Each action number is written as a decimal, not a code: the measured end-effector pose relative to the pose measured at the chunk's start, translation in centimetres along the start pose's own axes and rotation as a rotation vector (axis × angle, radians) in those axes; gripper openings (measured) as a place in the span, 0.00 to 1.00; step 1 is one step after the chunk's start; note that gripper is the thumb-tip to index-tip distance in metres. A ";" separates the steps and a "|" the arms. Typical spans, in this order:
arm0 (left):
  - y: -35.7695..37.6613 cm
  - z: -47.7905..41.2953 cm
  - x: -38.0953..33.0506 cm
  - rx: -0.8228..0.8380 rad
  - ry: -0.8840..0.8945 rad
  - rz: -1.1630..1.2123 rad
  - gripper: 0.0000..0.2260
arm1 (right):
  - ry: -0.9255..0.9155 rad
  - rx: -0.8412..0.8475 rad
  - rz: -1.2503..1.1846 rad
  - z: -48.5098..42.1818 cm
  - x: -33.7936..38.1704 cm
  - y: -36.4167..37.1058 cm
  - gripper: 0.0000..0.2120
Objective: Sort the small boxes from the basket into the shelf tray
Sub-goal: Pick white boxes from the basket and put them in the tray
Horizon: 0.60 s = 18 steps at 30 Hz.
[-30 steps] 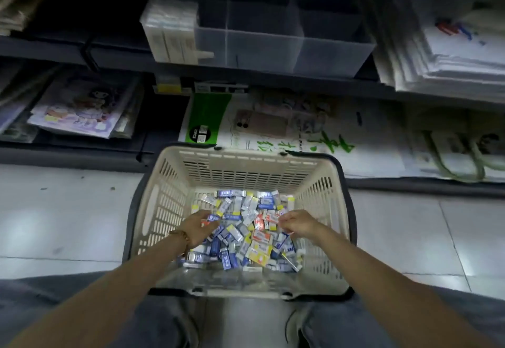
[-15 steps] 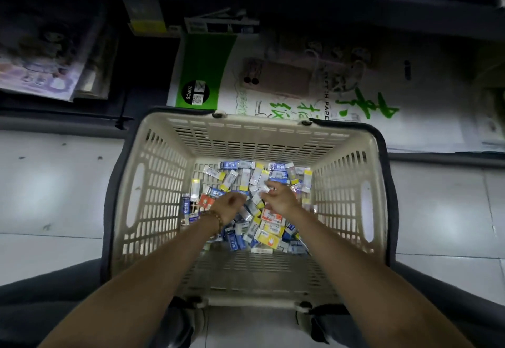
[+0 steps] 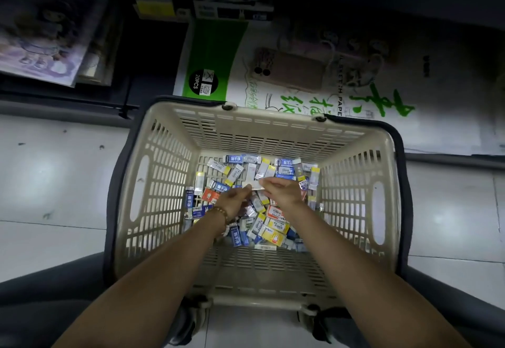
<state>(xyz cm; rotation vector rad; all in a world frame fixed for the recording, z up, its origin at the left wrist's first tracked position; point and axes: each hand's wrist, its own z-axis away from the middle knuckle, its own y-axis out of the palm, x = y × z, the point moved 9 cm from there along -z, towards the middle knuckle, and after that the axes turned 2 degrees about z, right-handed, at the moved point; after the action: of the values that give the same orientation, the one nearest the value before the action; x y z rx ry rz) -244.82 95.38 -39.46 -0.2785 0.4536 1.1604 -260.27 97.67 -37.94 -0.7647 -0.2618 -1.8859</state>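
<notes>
1. Two hands meet low in the middle of the basket. The left hand point(image 3: 234, 203) and the right hand point(image 3: 282, 193) each pinch one end of a single white box point(image 3: 254, 186), with their fingertips drawn together on it just above the heap.
2. One beaded bracelet point(image 3: 220, 213) sits on the left wrist.
3. The basket point(image 3: 164, 183) is beige plastic with slatted walls, and its dark handles point(image 3: 400, 156) are folded down along the rim. On its bottom lies a loose heap of small boxes point(image 3: 273, 228). Most are blue-and-white or white with yellow ends, and a few are orange or yellow.
4. Both forearms cover part of the heap. The print on the boxes is too small to read, and the boxes overlap too much to count.
5. The heap lies directly under and around both hands, with boxes showing on the far side, to the left and right, and nearer along the wrists.
6. The basket stands on a pale tiled floor point(image 3: 54, 183), between the person's knees point(image 3: 41, 301) in dark trousers.
7. Just beyond its far rim is a low shelf holding a green-and-white paper pack point(image 3: 213, 58) marked 20PCS. Far left lies a blurred illustrated booklet point(image 3: 41, 55). The labels point(image 3: 232, 11) on the shelf edge above are too dim to read.
</notes>
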 end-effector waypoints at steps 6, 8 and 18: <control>-3.8 -0.4 -1.6 -0.148 0.024 0.103 0.16 | 0.031 0.185 0.062 1.1 0.3 2.9 0.09; -6.2 -0.5 -2.5 -0.206 0.052 0.042 0.19 | 0.008 0.134 0.113 0.5 0.5 1.5 0.08; -8.7 -0.2 2.5 -0.071 -0.160 -0.267 0.09 | -0.158 0.476 0.868 -0.1 -0.9 -1.2 0.17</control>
<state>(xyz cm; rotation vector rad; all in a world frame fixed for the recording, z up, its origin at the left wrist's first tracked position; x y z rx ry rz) -235.97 94.00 -41.05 -0.2953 0.2263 0.9295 -261.14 98.82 -38.43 -0.5615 -0.3834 -0.8962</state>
